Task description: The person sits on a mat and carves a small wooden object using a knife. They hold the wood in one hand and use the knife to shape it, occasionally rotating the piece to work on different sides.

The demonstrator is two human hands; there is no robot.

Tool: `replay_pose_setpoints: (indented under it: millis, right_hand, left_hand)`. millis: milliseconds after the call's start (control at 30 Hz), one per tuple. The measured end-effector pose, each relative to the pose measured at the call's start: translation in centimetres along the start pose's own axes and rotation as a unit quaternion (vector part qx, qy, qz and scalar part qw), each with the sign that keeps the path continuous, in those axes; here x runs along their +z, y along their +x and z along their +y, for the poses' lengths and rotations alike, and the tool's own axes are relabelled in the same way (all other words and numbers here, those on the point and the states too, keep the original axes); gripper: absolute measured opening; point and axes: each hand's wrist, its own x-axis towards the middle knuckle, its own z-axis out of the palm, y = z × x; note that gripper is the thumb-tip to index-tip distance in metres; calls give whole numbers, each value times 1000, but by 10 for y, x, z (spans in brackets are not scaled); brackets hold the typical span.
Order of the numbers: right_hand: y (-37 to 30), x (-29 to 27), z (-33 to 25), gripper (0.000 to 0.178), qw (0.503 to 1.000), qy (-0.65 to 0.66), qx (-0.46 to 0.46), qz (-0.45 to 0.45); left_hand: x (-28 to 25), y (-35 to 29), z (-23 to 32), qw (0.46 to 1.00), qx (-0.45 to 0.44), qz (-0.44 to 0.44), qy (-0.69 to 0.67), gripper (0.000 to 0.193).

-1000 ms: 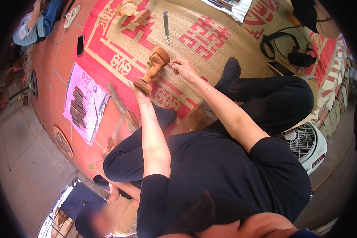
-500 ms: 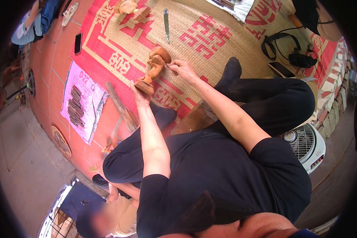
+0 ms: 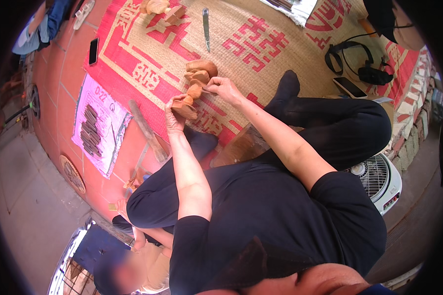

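Observation:
A brown carved wooden figure (image 3: 195, 91) with a rounded top, a narrow middle and a block-like base is held up over the patterned mat (image 3: 246, 54). My left hand (image 3: 174, 119) is closed round its base end. Beside the figure's middle, my right hand (image 3: 223, 90) has its fingers pinched together, at or very near the wood. What those fingers hold, if anything, is too small to make out. Beyond the figure lies a slim metal blade-like tool (image 3: 206, 30). Another carved wooden piece (image 3: 157, 7) rests at the mat's far left.
Left of my leg are a wooden stick (image 3: 147, 130) and a pink sheet (image 3: 110, 135) bearing several dark tools. A phone (image 3: 93, 51) lies at the mat's left edge. To the right are a strapped black device (image 3: 374, 75), another phone (image 3: 350, 87) and a fan (image 3: 376, 179). Another person sits at lower left.
The figure has turned in my left hand, and its base shows more. My left fingers have shifted up round the base. My right hand has moved slightly left and down beside it.

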Motion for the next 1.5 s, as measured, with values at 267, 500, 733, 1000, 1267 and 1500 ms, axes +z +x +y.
replay_pose_setpoints:
  millis: [267, 500, 733, 1000, 1267, 1500]
  right_hand:
    - [11, -1, 17, 20, 1000, -11, 22, 5]
    - [9, -1, 15, 24, 999, -42, -9, 20]
    - [11, -3, 21, 25, 1000, -19, -13, 18]
    - [13, -14, 26, 24, 998, -44, -11, 54]
    - [13, -22, 19, 25, 997, -37, 2, 67]
    - [10, -23, 14, 27, 999, 18, 17, 46]
  left_hand:
    - [11, -1, 21, 993, -38, -45, 105, 47]
    - [24, 6, 19, 990, 29, 39, 134, 37]
    - [40, 7, 8, 976, 73, 141, 148, 36]
    - [49, 4, 1, 960, 110, 186, 179, 43]
    - [49, 3, -1, 960, 111, 189, 173, 48]
    - [53, -1, 0, 962, 120, 177, 170, 50]
